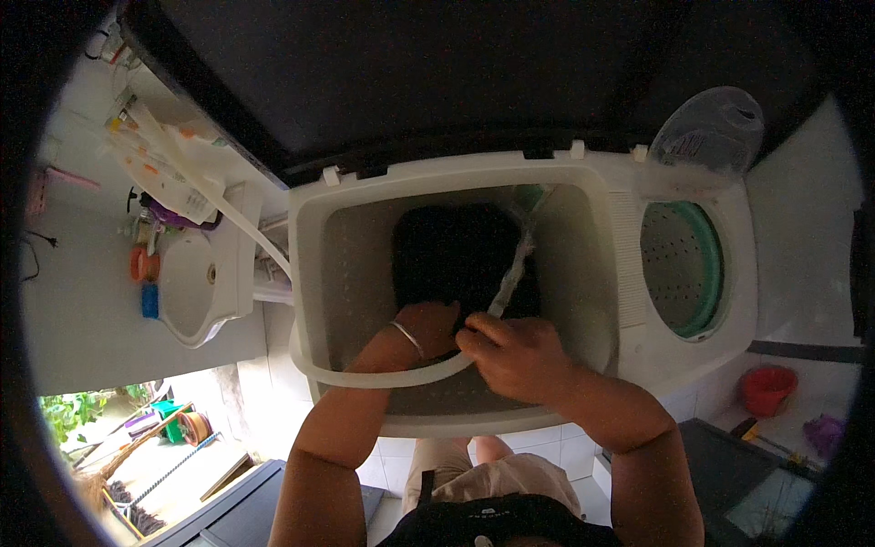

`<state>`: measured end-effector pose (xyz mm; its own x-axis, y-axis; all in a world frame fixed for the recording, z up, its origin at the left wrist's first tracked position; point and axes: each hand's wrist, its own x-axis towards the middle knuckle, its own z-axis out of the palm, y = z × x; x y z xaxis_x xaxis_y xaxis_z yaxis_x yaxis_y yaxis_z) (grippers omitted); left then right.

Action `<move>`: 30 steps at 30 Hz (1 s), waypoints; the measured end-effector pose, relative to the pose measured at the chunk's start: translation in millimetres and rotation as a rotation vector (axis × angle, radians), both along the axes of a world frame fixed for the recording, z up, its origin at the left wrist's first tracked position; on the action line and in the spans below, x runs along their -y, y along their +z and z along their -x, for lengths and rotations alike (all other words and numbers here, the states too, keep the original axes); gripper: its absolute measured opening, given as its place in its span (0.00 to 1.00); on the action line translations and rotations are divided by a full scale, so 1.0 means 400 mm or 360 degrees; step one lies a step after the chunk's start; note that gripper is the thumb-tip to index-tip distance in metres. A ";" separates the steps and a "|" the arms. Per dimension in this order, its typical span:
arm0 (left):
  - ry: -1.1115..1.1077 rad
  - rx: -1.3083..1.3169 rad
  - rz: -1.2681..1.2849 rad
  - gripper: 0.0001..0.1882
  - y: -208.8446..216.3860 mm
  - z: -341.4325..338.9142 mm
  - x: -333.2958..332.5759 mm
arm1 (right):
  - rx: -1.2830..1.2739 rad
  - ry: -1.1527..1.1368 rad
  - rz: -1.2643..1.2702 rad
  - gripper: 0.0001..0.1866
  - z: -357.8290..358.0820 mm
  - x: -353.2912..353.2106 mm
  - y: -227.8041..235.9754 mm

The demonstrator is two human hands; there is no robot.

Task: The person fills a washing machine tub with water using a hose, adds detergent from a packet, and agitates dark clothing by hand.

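Observation:
My right hand (512, 354) is closed around the end of a white hose (401, 376) over the wash tub of a twin-tub washing machine (310, 264). A clear stream of water (515, 273) runs from the hose toward the far side of the tub. A black cloth (456, 246) fills the middle of the tub; its folds are too dark to make out. Just left of the hose end, my left hand (430, 324) is closed at the near edge of this cloth, its fingertips partly lost in the dark. A silvery bracelet (407, 337) circles that wrist.
Right of the wash tub is the round spin tub (679, 269), its clear lid (715, 132) raised. A dark panel (456, 82) stands behind the machine. At left is a white sink (191, 287). A red bucket (767, 390) sits at far right.

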<state>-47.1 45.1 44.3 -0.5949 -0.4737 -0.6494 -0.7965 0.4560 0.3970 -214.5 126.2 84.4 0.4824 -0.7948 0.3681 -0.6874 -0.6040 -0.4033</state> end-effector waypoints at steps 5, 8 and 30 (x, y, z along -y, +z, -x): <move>-0.0040 -0.0129 0.0028 0.22 -0.098 -0.023 -0.009 | 0.0044 -0.0003 -0.0043 0.20 -0.003 -0.001 0.010; -0.0051 -0.0163 0.0071 0.21 -0.107 -0.024 -0.011 | -0.0021 -0.0015 -0.0091 0.21 -0.001 -0.003 0.016; -0.0078 -0.0102 0.0079 0.22 -0.013 -0.008 -0.007 | 0.0019 0.0055 -0.0027 0.17 -0.010 0.001 0.002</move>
